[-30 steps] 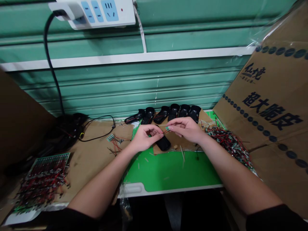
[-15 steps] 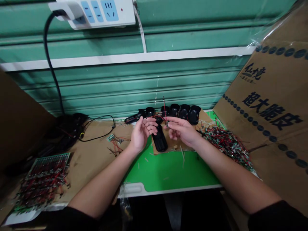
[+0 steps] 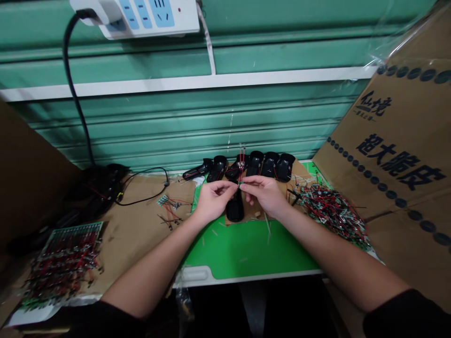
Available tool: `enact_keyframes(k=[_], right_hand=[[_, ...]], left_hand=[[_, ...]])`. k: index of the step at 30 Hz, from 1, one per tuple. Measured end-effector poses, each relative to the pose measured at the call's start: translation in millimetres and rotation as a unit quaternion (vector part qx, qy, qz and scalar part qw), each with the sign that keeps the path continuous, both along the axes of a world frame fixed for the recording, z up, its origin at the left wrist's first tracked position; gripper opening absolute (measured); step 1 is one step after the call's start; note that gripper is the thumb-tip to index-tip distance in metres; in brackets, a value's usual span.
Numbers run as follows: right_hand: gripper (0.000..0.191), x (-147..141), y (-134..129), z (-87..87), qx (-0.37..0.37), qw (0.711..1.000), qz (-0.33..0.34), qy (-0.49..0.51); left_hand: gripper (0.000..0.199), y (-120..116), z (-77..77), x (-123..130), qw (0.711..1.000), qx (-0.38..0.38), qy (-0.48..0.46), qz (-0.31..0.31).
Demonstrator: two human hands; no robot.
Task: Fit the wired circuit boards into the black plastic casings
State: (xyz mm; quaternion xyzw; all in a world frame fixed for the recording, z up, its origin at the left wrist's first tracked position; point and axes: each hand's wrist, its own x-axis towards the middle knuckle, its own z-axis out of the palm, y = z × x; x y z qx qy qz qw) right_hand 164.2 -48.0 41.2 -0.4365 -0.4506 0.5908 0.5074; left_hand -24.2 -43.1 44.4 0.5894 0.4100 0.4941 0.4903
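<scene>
**Q:** Both hands have closed in since the earlier frame: left hand, right hand. Holding what?

**A:** One small circuit board, pinched in a narrow grip between both sets of fingertips, its thin red and black leads standing upright, above mid-bench.

**Q:** Nearest surfaces?

**A:** Smooth green mat along the near edge. Under the hands, a matte cardboard sheet carrying a glossy, elongated black plastic casing.

**Q:** Sides?

**A:** Right edge: tangled heap of wired boards. Left corner: dense, wiry batch of boards.

**Q:** Far edge?

**A:** Row of rounded black casings, then a ribbed green metal shutter.
</scene>
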Motion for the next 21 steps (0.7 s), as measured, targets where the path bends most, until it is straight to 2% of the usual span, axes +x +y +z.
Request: enact_keyframes(k=[4,12,21], right_hand=[[0.077,-1.2,1.0,-3.9,0.006,1.0,-0.017,-0.006],[0.084,2.3,-0.3,2.3,0.021,0.998,0.016,-0.055],[0.062,10.0,-1.5,-0.2,0.096,0.986,0.015,-0.139]], left_hand=[[0.037,-0.6,0.0,-1.6,1.0,0.005,0.024,0.015],[0.033,2.4,-2.3,-3.0,1.0,0.004,0.01,0.014],[0.023,1.7,-2.5,-3.0,1.0,-0.016,0.007,-0.012]])
